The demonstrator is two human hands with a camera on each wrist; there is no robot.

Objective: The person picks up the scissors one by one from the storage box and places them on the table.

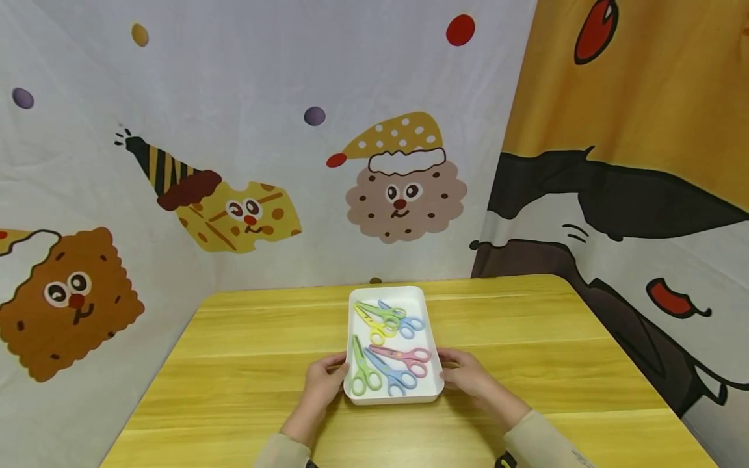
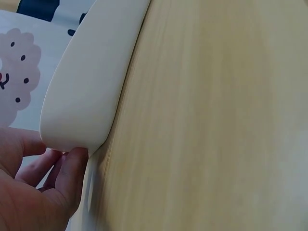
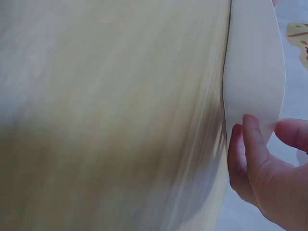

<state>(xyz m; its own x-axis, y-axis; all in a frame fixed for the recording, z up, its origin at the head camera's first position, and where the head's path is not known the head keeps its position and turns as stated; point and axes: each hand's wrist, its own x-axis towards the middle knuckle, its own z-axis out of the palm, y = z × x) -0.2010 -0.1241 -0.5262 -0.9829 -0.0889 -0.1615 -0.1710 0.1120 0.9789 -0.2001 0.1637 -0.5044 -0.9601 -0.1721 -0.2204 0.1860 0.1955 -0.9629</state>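
A white rectangular tray [image 1: 394, 400] lies on the table with several child's scissors in it. At its far end, green scissors [image 1: 372, 308] cross over yellow scissors [image 1: 367, 318] and blue ones. Pink scissors [image 1: 393, 353], a second blue pair [image 1: 381, 368] and a second green pair [image 1: 358, 356] lie in the near half. My left hand [image 1: 324, 380] holds the left side near the front corner, thumb by the rim. On the opposite side, my right hand [image 1: 466, 374] grips the tray wall [image 3: 252, 62], fingertips against its outside and thumb at the rim.
The wood-grain table [image 1: 257, 364] extends on both sides of the tray. Behind it hangs a white cloth [image 1: 263, 84] printed with cartoon biscuits and cheese. An orange, black and white print [image 1: 632, 97] covers the right side.
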